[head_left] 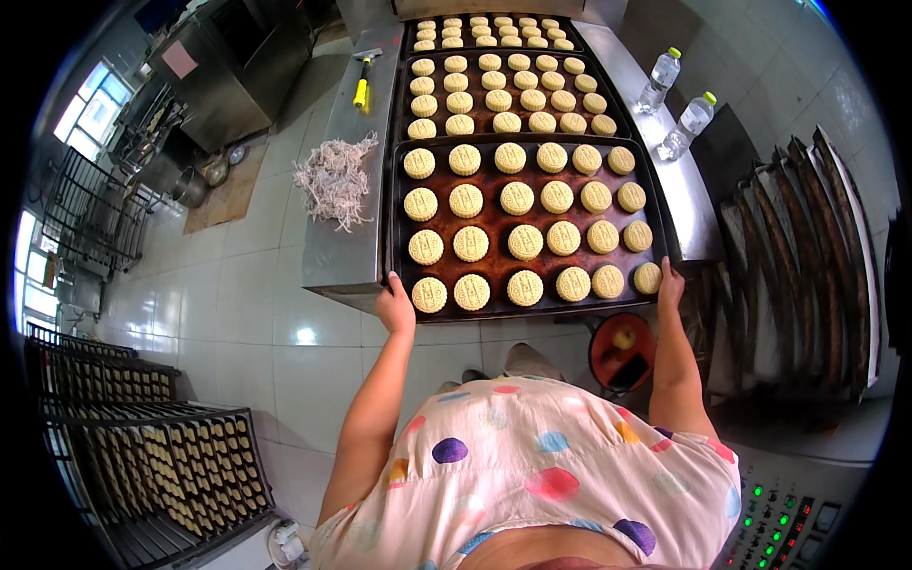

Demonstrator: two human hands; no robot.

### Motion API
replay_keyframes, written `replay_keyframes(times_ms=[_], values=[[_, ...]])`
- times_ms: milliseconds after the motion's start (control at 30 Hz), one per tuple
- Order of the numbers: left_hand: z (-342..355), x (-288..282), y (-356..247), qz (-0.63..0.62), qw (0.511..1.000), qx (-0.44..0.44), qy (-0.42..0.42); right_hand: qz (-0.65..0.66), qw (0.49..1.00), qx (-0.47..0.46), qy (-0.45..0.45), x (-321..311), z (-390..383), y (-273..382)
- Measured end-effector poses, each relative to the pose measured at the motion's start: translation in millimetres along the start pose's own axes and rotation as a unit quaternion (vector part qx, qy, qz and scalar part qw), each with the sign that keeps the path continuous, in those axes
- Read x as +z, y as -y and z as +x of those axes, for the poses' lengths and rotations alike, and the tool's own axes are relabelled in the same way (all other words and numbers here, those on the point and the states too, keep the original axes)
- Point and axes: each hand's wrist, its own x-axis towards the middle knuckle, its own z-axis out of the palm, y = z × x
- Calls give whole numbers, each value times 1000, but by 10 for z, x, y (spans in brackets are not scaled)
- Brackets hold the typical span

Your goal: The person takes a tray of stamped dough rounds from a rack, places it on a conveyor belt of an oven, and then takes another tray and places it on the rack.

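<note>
Both hands' fingertips [393, 281] hidden beneath the baking tray [532, 310] edge

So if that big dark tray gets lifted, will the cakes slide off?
Probably not easily. The tray looks stiff metal with a raised rim, and both hands, left and right, hold its near corners. Tilted, the round cakes might slide. Fully loaded, it is likely heavy.
</note>
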Motion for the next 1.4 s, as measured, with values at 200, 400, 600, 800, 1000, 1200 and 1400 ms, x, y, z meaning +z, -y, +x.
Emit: replay_keyframes(times_ms=[200, 400, 600, 800, 1000, 1200, 1400], values=[[0, 5, 10, -9, 1000, -7, 9, -32, 999, -11, -2, -32, -54, 79], [0, 14, 27, 7, 1000, 6, -2, -44, 999, -16, -8, -21, -24, 44], [10, 39, 59, 20, 1000, 4, -6, -14, 1000, -5, -5, 8, 24, -50], [1, 35, 48, 13, 1000, 3, -5, -7, 1000, 6, 9, 4, 57, -91], [-14, 22, 21, -6, 1000, 7, -11, 1, 1000, 16, 13, -10, 36, -62], [-5, 20, 26, 21, 1000, -6, 4, -18, 1000, 16, 11, -13, 25, -25], [-1, 36, 49, 27, 1000, 5, -2, -16, 1000, 15, 8, -7, 42, -47]])
